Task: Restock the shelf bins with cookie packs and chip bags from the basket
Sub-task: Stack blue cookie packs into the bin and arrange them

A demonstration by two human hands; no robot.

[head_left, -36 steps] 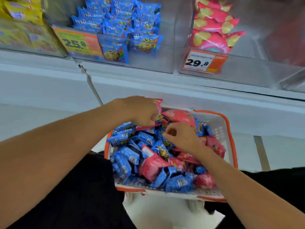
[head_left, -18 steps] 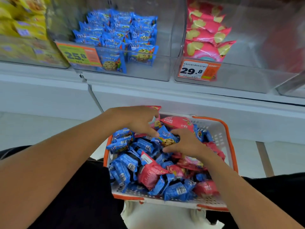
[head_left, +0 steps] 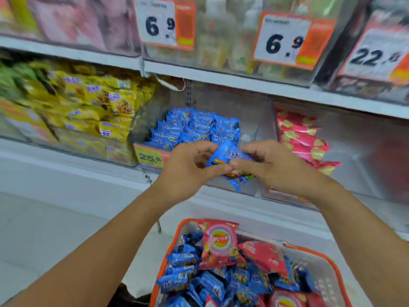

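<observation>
Blue cookie packs (head_left: 230, 160) are held between both hands in front of the clear shelf bin (head_left: 263, 120) that holds more blue cookie packs (head_left: 194, 127). My left hand (head_left: 190, 167) grips the packs from the left and my right hand (head_left: 267, 165) grips them from the right, thumbs meeting below. The white basket with an orange rim (head_left: 177, 231) sits low in the view, filled with blue cookie packs (head_left: 183, 278) and red chip bags (head_left: 219, 242).
To the right stands a bin of pink-red chip bags (head_left: 303, 140). To the left is a bin of yellow snack packs (head_left: 93, 111). An upper shelf (head_left: 221, 78) carries more bins with price tags. A white shelf ledge (head_left: 66, 173) runs below the bins.
Both hands have lifted out of the basket with blue cookie packs and risen to the front of the blue-pack bin. The view has tilted upward.
</observation>
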